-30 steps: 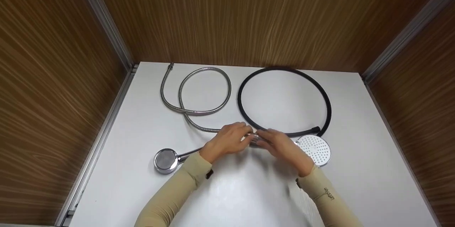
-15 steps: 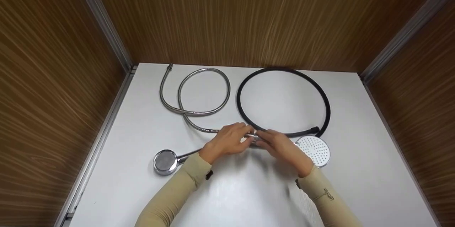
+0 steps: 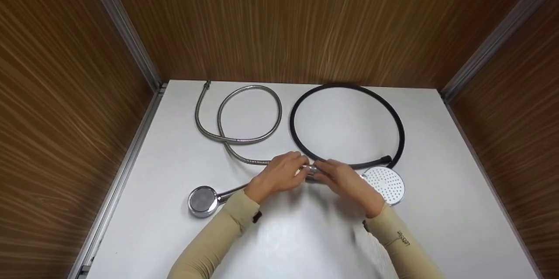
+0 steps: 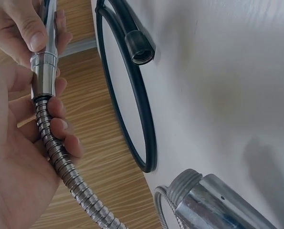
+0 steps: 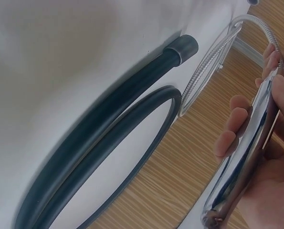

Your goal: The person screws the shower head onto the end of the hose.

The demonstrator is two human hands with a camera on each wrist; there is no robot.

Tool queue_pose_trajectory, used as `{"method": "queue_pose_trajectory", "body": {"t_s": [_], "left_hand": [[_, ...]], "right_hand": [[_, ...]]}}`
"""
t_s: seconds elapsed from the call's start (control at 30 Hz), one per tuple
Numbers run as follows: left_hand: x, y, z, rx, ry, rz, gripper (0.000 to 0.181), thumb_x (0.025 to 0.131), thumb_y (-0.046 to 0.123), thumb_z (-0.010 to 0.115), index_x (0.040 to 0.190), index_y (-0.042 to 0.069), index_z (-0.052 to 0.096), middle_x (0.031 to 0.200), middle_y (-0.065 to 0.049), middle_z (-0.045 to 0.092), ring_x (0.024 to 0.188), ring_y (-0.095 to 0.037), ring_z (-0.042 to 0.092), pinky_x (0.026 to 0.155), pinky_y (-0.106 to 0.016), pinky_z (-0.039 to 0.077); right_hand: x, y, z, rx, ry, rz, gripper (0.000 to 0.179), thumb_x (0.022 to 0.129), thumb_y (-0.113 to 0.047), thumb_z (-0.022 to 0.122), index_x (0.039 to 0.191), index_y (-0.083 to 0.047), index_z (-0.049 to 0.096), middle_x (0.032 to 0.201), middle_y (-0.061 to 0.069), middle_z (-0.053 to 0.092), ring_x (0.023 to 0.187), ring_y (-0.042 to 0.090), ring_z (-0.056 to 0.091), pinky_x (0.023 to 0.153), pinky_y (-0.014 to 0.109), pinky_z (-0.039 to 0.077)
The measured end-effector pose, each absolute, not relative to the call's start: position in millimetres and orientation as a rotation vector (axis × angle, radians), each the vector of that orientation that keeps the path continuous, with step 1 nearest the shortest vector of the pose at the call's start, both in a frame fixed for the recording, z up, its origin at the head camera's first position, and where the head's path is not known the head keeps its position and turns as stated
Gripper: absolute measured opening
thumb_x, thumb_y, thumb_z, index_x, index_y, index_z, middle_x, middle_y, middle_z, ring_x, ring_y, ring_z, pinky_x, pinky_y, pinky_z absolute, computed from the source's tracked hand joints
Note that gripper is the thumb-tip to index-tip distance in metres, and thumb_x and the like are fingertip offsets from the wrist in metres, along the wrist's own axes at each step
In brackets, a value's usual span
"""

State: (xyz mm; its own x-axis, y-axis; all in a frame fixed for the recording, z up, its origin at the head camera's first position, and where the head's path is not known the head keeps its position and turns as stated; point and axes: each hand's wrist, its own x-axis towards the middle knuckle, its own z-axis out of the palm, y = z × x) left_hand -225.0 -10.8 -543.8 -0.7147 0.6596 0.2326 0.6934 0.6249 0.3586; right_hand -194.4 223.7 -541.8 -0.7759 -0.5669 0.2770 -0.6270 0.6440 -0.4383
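Note:
My left hand (image 3: pixel 284 172) curls around the end nut (image 4: pixel 44 78) of a ribbed metal shower hose (image 4: pixel 68 169). The nut lines up against the handle of a shower head, whose round white spray face (image 3: pixel 385 185) shows beyond my right wrist in the head view. My right hand (image 3: pixel 345 183) grips that chrome handle (image 5: pixel 242 157), thumb on one side and fingertips on the other. In the left wrist view both hands meet at the joint between nut and handle. The threads inside it are hidden.
A second shower head (image 3: pixel 203 200) lies left on the white table (image 3: pixel 288 244), its threaded handle end (image 4: pixel 184 183) bare. A black hose (image 3: pixel 402 135) is coiled at back right. The metal hose loops at back left. Wood-grain panels (image 3: pixel 279 21) enclose the table's back and sides.
Both hands stay at the joint, with only slight shifts of the fingers. The head view has tilted a little, so the table sits marginally lower.

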Motion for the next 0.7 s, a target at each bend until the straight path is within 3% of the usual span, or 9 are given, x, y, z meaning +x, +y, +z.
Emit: {"method": "queue_pose_trajectory", "body": {"t_s": [0.33, 0.7], "left_hand": [[-226.0, -13.2, -545.1, -1.18, -2.762, -0.744, 0.025, 0.102, 0.028, 0.057, 0.122, 0.015, 0.066, 0.101, -0.002, 0.07, 0.087, -0.017, 0.063, 0.077, -0.033, 0.053], [-224.9, -13.2, -545.6, -1.163, -2.742, -0.683, 0.024, 0.104, 0.028, 0.053, 0.113, 0.012, 0.069, 0.093, -0.004, 0.065, 0.083, -0.019, 0.06, 0.073, -0.035, 0.051]], "right_hand": [[-195.0, 223.4, -541.6, 1.021, -2.747, 0.792, 0.025, 0.105, -0.017, 0.066, 0.127, -0.005, 0.071, 0.091, 0.004, 0.067, 0.077, 0.013, 0.057, 0.071, 0.033, 0.054], [-196.4, 223.3, -542.7, 1.024, -2.73, 0.789, 0.025, 0.104, -0.017, 0.067, 0.126, -0.005, 0.071, 0.092, 0.005, 0.068, 0.078, 0.014, 0.061, 0.071, 0.035, 0.056]]}}
